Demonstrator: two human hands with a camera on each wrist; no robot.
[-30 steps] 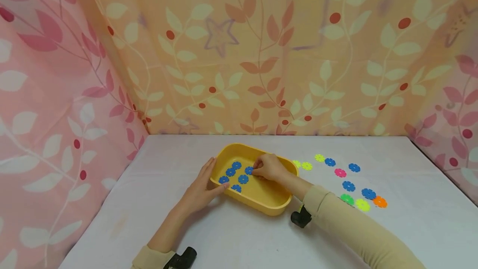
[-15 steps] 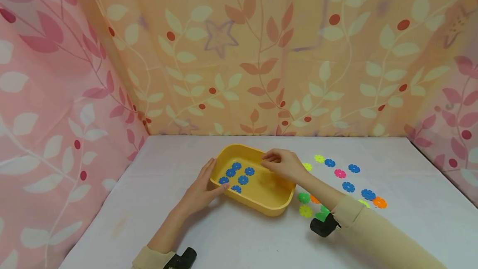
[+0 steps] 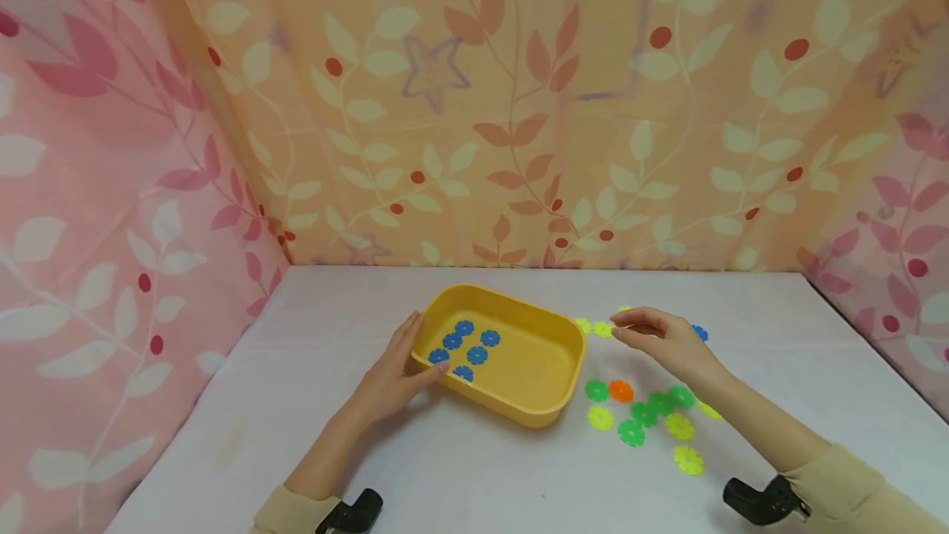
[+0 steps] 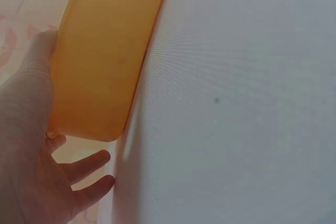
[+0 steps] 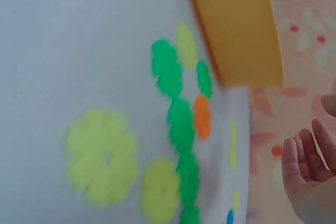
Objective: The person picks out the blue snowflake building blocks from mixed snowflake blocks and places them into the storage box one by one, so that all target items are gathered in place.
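Observation:
A yellow plastic basin (image 3: pixel 534 365) stands on the table, with several blue snowflake discs (image 3: pixel 477 355) lying flat at its left end. My left hand (image 3: pixel 385 377) holds the basin's near left corner, thumb over the front rim and fingers along the left side. In the left wrist view, that hand (image 4: pixel 37 177) sits against the basin's outer wall (image 4: pixel 105 61), its lower fingers spread apart below it. To the right of the basin my right hand (image 3: pixel 670 344) hovers over loose discs, fingers loosely bent and apart from the thumb. Nothing shows between those fingers in the right wrist view.
Green discs (image 3: pixel 645 414), yellow discs (image 3: pixel 680 426) and an orange disc (image 3: pixel 621 391) lie scattered right of the basin. A blue disc (image 3: pixel 700 333) peeks out behind my right hand, which hides others. Flowered cloth (image 3: pixel 519 105) walls the table's back and sides.
My right hand has let go of a blue disc in the basin, lifted out and moved right over the loose discs. My left hand has kept its place on the basin.

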